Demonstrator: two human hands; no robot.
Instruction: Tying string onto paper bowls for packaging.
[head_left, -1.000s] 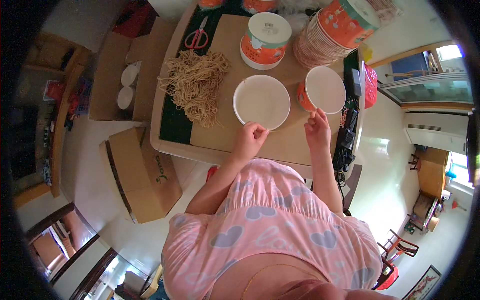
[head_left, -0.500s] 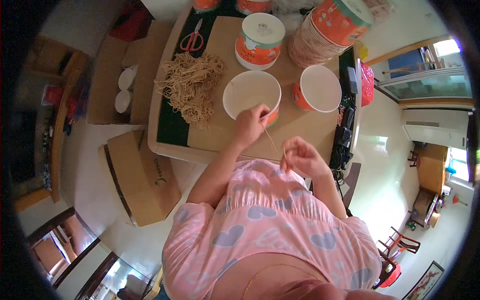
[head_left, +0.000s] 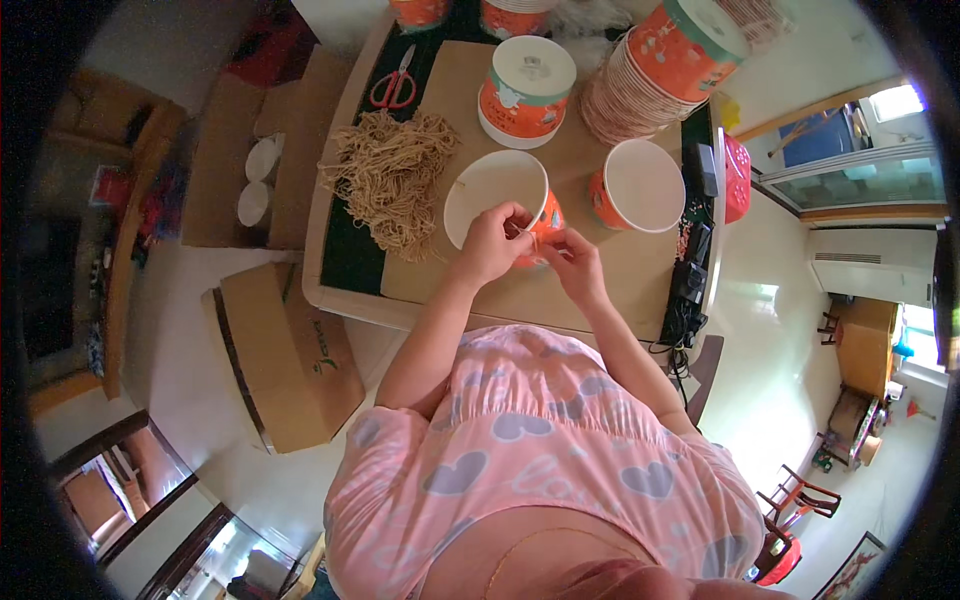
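A round paper bucket (head_left: 495, 180) with a white inside and an orange printed outside tips toward me on the table's near half. My left hand (head_left: 492, 245) is closed at its near rim, pinching a thin tan string. Close beside it, my right hand (head_left: 574, 264) pinches the string against the bucket's orange side. The fingertips nearly meet, and they hide most of the string and where it passes through the wall. To the left lies a loose heap of tan strings (head_left: 392, 180). Another open paper bucket (head_left: 643, 185) stands to the right, apart from both hands.
Behind is an upside-down orange bucket (head_left: 527, 92), with a tall nested stack of buckets (head_left: 650, 80) to its right. Red-handled scissors (head_left: 394, 88) lie at the back left. Black power adapters and cables (head_left: 690, 275) line the right edge. Cardboard boxes (head_left: 290, 350) sit on the floor at left.
My right hand has moved up and left from in front of my chest to the bucket's side, meeting my left hand. The string's hanging end is now gathered between the fingers.
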